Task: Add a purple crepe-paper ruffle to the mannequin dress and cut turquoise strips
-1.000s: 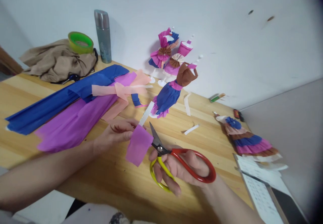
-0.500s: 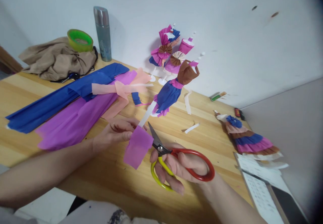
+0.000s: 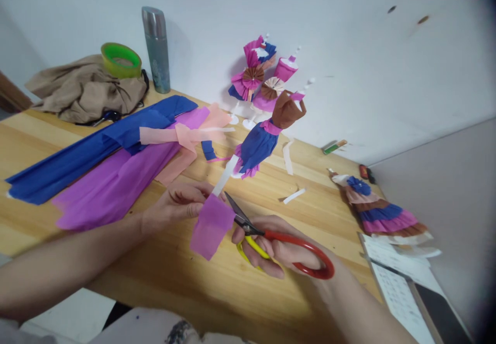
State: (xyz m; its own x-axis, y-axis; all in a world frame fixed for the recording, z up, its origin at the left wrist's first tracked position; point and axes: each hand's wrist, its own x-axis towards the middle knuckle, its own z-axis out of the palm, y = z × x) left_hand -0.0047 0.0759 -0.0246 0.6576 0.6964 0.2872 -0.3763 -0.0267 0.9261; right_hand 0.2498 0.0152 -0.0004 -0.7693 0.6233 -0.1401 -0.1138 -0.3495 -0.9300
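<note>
My left hand [image 3: 186,203] pinches a piece of purple crepe paper [image 3: 212,228] together with a narrow white strip [image 3: 225,176], which sticks up from its top edge. In my right hand [image 3: 277,248] are scissors [image 3: 248,226] with one red and one yellow handle. Their dark blades lie at the purple paper's right edge, pointing up and left. Just beyond stands a small paper dress on a stand [image 3: 260,145], with a brown top, blue skirt and purple hem. Part of the white strip overlaps that hem in view.
Blue crepe paper [image 3: 58,163], purple crepe paper [image 3: 116,189] and peach paper lie left. Behind are a tape roll [image 3: 122,60] on brown cloth [image 3: 89,88] and a flask [image 3: 157,49]. More small dresses [image 3: 251,78] stand by the wall; a layered paper dress [image 3: 383,212] lies right.
The scissor handles have come closer together as my right hand closed, and the blades have shifted slightly up and left. My left hand and the purple paper stay almost in place.
</note>
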